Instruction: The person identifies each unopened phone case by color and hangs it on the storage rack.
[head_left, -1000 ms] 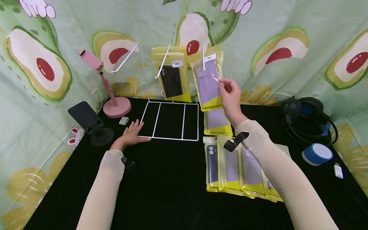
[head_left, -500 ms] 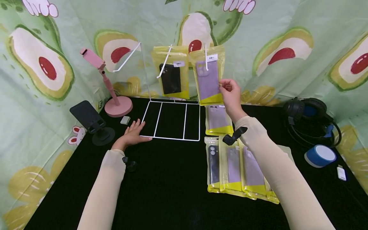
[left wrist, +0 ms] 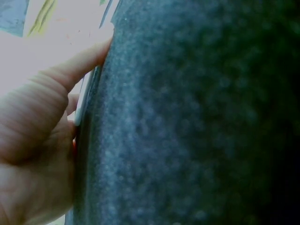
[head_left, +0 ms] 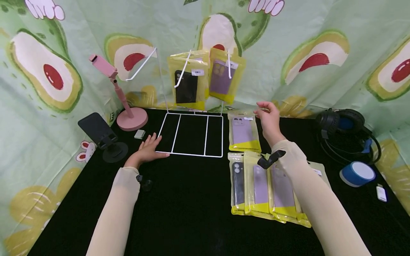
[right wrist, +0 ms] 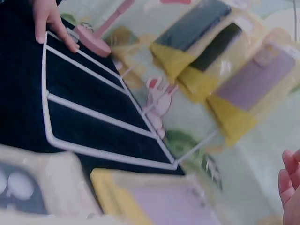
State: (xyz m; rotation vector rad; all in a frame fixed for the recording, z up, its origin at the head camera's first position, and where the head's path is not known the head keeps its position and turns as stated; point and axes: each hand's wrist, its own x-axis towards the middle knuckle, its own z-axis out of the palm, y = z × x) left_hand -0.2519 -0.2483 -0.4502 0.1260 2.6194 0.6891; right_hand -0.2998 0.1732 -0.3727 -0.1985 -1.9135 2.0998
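My left hand lies with spread fingers on the front left corner of a white wire display rack, its thumb along the front bar. On the rack's right hook hangs a yellow-edged pouch with a purple phone case, tilted. Pouches with a black phone case in front hang on the middle hook; the left hook is bare. My right hand, fingers loosely bent and holding nothing, hovers beside a pouched purple phone case lying on the table. The right wrist view shows the fingertips apart from the hanging pouches.
Several pouched phone cases overlap on the table, partly under my right forearm. To the left stand a pink phone stand and a black phone stand. Headphones, a blue round item and a small white stick lie right.
My right hand has let go of the hanging pouch with the purple phone case and drawn down and right. The pouch has swung left on its hook. My left hand stays put.
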